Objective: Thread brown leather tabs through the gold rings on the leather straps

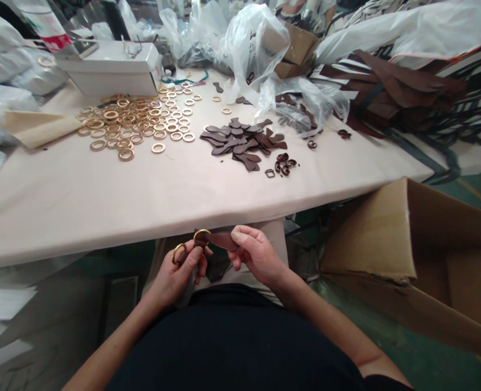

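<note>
Head view: both hands worked below the table (102, 201) edge.
Left hand (181, 271): pinched gold rings (178, 253).
Right hand (257, 255): gripped the leather tab (220, 240).
Risk: a ring could slip, likely from the light pinch.

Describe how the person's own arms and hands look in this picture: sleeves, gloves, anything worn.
Both forearms are bare, with no sleeves reaching into view. The left hand and the right hand wear no gloves, and no watch, bracelet or ring can be made out. The fingers are uncovered. A dark garment covers the torso between the arms.
</note>
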Available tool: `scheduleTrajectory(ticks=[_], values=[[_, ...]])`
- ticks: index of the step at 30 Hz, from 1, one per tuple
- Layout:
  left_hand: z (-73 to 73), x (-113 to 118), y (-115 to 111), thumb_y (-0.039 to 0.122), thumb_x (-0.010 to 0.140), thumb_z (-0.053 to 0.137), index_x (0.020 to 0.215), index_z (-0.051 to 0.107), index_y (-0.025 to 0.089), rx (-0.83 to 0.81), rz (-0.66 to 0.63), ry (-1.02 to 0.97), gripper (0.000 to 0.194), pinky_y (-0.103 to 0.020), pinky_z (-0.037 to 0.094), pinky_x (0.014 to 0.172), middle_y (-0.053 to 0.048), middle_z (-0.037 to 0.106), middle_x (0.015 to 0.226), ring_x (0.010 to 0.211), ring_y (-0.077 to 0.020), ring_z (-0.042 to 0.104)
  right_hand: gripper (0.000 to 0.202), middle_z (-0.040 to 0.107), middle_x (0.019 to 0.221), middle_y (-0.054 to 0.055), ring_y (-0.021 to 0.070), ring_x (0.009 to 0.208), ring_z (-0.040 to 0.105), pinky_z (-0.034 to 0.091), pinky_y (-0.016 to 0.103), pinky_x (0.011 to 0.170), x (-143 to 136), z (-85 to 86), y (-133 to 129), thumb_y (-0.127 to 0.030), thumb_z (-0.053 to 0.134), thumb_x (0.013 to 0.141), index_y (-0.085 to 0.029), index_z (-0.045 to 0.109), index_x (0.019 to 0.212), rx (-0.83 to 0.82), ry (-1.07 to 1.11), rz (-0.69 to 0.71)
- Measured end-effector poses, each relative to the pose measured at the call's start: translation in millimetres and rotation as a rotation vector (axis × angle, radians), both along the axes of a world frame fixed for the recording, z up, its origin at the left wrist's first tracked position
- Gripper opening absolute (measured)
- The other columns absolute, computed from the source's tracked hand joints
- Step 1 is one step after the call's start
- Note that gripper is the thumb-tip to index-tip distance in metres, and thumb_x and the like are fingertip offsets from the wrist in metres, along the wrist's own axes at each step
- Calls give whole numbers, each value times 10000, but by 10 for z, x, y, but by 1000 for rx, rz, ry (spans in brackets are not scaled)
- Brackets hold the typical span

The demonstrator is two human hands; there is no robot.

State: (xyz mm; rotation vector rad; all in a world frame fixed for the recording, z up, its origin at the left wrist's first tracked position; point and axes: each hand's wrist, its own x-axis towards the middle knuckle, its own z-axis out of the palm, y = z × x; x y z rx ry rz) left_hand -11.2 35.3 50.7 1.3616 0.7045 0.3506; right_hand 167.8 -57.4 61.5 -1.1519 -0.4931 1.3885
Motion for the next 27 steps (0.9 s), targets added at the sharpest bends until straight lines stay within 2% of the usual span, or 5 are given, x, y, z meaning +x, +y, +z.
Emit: scheduleTrajectory(ticks=[12,17,20,23,27], values=[[9,25,-6,609,917,564,879,616,157,-91,-32,-19,457,-210,360,433,25,576,549,435,-101,488,395,578,575,-34,70,408,481,395,175,397,17,-86,-6,-544,645,832,-185,522,723,-11,44,61],[-25,-18,89,539,961,484,782,591,186,234,-10,159,409,-241,402,506,26,573,559,477,-118,516,284,567,629,-8,104,545,517,410,218,533,23,-32,-85,-380,574,926,-197,539,710,233,-754,8],[4,-122,305,452,957,477,693,582,192,585,199,341,386,-252,413,572,13,586,571,528,-123,540,239,525,619,-7,111,571,470,363,244,561,37,82,-178,-259,573,914,-201,531,686,537,-1135,-2],[73,-203,486,446,941,487,751,603,194,556,380,364,337,-246,411,536,23,583,567,501,-124,534,251,543,612,-6,108,557,486,373,242,551,47,152,-229,-255,531,939,-201,516,695,522,-997,-8],[112,-158,407,578,924,527,859,606,183,159,215,136,408,-223,368,440,38,565,524,419,-110,474,322,583,591,-25,96,485,530,421,210,496,28,32,-143,-434,535,949,-203,506,727,170,-412,53]])
